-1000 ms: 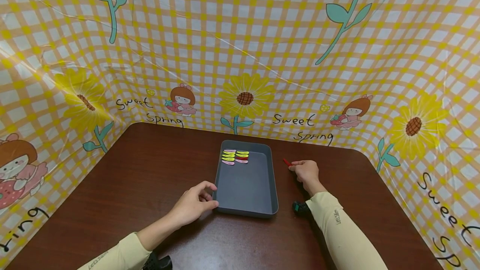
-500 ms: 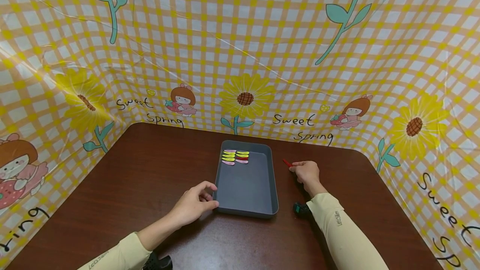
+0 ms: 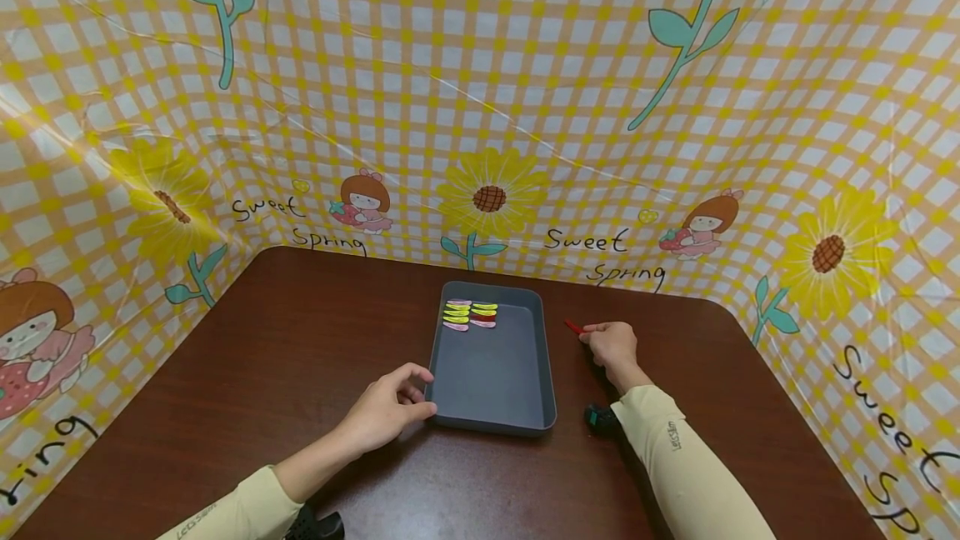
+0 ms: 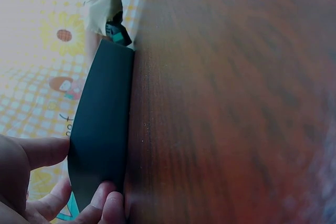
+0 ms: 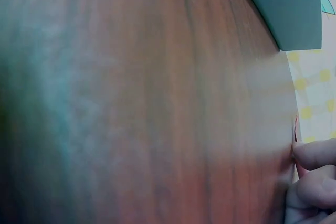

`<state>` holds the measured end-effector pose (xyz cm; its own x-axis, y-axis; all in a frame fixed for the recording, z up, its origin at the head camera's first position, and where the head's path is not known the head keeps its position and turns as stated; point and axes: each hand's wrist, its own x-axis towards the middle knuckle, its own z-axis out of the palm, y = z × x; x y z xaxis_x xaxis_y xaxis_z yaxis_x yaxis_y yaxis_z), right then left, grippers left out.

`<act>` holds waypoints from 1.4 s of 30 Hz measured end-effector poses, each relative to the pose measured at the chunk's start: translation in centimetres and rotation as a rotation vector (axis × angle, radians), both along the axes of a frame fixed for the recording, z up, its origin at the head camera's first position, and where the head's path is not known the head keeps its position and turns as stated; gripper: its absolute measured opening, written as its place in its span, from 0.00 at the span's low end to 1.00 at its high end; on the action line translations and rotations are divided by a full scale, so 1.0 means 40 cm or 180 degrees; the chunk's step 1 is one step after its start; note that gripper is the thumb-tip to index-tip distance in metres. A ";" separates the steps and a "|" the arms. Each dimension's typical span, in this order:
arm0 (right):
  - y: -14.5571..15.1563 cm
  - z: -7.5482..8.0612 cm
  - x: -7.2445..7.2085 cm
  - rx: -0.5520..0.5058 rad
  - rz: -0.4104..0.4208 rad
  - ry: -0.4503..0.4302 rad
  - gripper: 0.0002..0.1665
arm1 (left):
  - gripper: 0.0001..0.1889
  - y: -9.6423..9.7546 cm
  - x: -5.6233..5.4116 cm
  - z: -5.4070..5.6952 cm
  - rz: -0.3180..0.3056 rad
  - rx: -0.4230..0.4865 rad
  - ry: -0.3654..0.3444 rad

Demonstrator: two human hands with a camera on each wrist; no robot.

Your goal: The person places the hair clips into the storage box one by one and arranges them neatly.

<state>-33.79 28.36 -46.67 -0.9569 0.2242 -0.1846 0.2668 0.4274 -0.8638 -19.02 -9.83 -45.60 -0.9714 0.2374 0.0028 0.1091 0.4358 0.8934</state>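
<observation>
A grey baking tray (image 3: 495, 373) lies on the table, with two columns of snap hair clips inside its far left part. Yellow clips (image 3: 485, 307), pink clips (image 3: 455, 327) and a dark red clip (image 3: 483, 317) lie side by side there. My left hand (image 3: 390, 407) holds the tray's near left corner, thumb and fingers curved around it. In the left wrist view, fingertips (image 4: 105, 195) rest low by the tray wall (image 4: 100, 114). To the right of the tray, my right hand (image 3: 611, 344) pinches a red hair clip (image 3: 573, 325) by one end, its other end pointing far left.
The brown wooden table (image 3: 330, 315) extends on both sides of the tray. A checked sunflower cloth (image 3: 487, 107) stands up behind and beside the table. Each wrist wears a black camera, such as the right wrist camera (image 3: 600, 419).
Almost nothing moves: both hands keep their places, the left at the tray corner and the right with the red hair clip. The head view shifts very slightly.
</observation>
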 end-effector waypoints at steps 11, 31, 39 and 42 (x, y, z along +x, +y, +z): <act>-0.003 0.010 0.000 0.0077 0.0000 0.0053 0.14 | 0.19 -0.001 0.000 -0.001 -0.0017 0.0012 0.0011; -0.010 0.051 -0.001 0.0071 0.0105 0.0061 0.14 | 0.19 0.001 0.002 0.003 0.0009 -0.0009 0.0008; -0.020 0.076 -0.007 0.0117 0.0174 0.0033 0.14 | 0.19 0.002 0.000 0.002 0.0018 -0.0024 0.0024; -0.027 0.084 -0.009 0.0102 0.0213 0.0020 0.14 | 0.19 0.001 0.000 0.002 0.0020 -0.0019 0.0028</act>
<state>-34.16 27.27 -43.29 -0.9711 0.1654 -0.1723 0.2313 0.4717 -0.8509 -19.01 -9.77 -45.53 -0.9728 0.2315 0.0099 0.1142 0.4418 0.8898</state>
